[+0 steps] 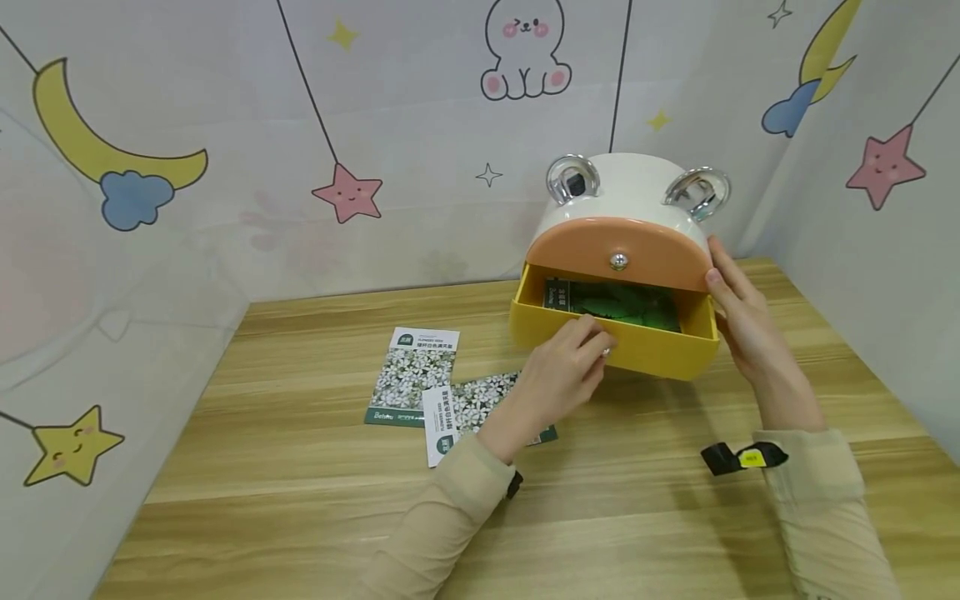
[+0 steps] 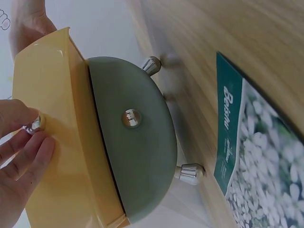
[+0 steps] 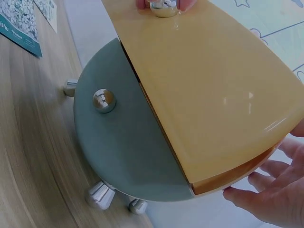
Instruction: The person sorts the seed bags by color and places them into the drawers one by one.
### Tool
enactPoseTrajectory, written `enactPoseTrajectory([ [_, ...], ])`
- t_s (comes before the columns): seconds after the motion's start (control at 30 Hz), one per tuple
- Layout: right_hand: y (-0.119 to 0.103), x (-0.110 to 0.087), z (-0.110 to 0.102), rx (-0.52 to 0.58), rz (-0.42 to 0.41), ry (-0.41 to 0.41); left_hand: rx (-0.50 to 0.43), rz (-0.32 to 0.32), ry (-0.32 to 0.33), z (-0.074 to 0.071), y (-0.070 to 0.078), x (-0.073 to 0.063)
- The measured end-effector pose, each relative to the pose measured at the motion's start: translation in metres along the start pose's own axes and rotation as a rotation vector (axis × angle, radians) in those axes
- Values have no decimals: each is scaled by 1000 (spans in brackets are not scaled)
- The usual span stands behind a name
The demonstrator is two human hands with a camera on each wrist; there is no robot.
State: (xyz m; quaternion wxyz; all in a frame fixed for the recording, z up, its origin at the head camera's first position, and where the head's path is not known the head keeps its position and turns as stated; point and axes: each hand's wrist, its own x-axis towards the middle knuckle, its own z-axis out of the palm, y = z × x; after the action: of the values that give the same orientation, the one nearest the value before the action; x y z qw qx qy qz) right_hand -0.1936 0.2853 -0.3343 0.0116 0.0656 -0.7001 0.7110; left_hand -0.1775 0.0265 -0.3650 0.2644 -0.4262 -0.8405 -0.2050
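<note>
A small rounded cabinet (image 1: 637, 183) with a white top has its yellow drawer (image 1: 656, 354) pulled out. My left hand (image 1: 562, 371) pinches the silver knob (image 2: 34, 124) on that drawer's front. A packet with a dark green face (image 1: 626, 302) lies inside the drawer. My right hand (image 1: 753, 329) rests its fingers against the cabinet's right side, and in the right wrist view its fingertips (image 3: 232, 195) touch the side near the drawer's edge. Above the yellow drawer is an orange front (image 1: 577, 242); the green front (image 2: 137, 147) below it shows only in the wrist views.
Two flower seed packets lie left of the cabinet on the wooden table (image 1: 300, 500): one upright (image 1: 412, 379), the other turned sideways (image 1: 480, 400) and partly behind the left forearm. The cabinet stands on silver feet (image 2: 190, 174). A printed cloth wall (image 1: 420, 125) rises behind.
</note>
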Motion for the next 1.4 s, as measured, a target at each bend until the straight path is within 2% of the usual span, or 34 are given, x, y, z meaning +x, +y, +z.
enactPoseTrajectory([
  [0.77,2,0,-1,29,-2,12,59,-59,-1,11,-9,17],
  [1.07,3,1,0,15,-6,10,29,-89,-1,14,-10,20],
  [1.4,5,1,1,17,-18,18,5,-104,39,24,-15,23],
])
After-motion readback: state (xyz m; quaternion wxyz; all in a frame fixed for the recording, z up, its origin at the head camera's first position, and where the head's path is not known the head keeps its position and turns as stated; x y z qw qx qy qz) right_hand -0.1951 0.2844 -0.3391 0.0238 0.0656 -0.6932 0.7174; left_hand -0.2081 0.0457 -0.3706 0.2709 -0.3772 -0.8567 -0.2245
